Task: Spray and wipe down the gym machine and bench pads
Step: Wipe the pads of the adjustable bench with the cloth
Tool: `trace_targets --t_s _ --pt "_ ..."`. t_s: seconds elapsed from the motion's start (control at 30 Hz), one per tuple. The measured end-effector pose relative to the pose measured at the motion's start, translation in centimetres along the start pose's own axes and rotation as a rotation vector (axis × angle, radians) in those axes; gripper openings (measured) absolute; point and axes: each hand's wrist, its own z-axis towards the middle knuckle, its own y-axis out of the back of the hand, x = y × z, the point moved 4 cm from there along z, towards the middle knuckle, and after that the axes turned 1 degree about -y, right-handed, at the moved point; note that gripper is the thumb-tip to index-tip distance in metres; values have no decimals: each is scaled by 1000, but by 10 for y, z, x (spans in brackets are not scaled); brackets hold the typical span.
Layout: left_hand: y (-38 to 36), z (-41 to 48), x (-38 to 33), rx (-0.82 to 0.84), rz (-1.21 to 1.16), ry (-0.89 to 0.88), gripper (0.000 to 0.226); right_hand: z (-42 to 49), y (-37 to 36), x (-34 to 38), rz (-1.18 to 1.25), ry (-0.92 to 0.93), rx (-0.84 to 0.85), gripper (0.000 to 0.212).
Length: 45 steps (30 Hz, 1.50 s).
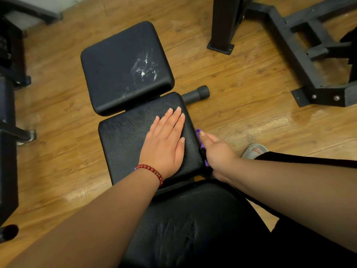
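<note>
On wood floor (231,78): bench pad (123,144) stood.
left hand (164,144): lay flat atop, fingers (173,118) straight.
right hand (218,151): pressed purple cloth (199,132) at pad edge, grip hidden.

Glossy wood-plank floor (241,78) — black steel frame (324,96) at right

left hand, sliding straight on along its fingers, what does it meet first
The left hand would probably meet the dark grey cylindrical bar past the corner of the black textured pad; it may sit lower.
</note>
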Motion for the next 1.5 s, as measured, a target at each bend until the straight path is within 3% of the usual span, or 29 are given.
trace_targets --t_s 0.2,0.3,0.47,0.53,0.7,0.9,1.1,1.27,1.5 --pt "1 1 0 3 -26 29 57 -15 6 24 -282 266 -38 34" --pt "1 0 2 13 -33 80 61 -6 -5 32 -300 343 -45 37" --pt "0 2 3 2 -31 96 61 -29 5 21 -553 564 78 44" --pt "-1 1 3 11 -25 99 60 -25 2 25 -622 615 54 43" --pt "-1 2 3 11 -19 85 60 -7 -13 45 -499 640 -35 41" --pt "-1 2 4 5 -17 90 59 -33 -2 23 -661 698 14 42" --pt "0 2 4 -10 -23 73 58 -4 -21 48 -430 616 -62 40" --pt "0 1 3 -13 -36 75 57 -30 -9 24 -486 648 16 41" --pt "0 2 5 0 -8 90 59 5 -23 51 -122 371 -40 38"
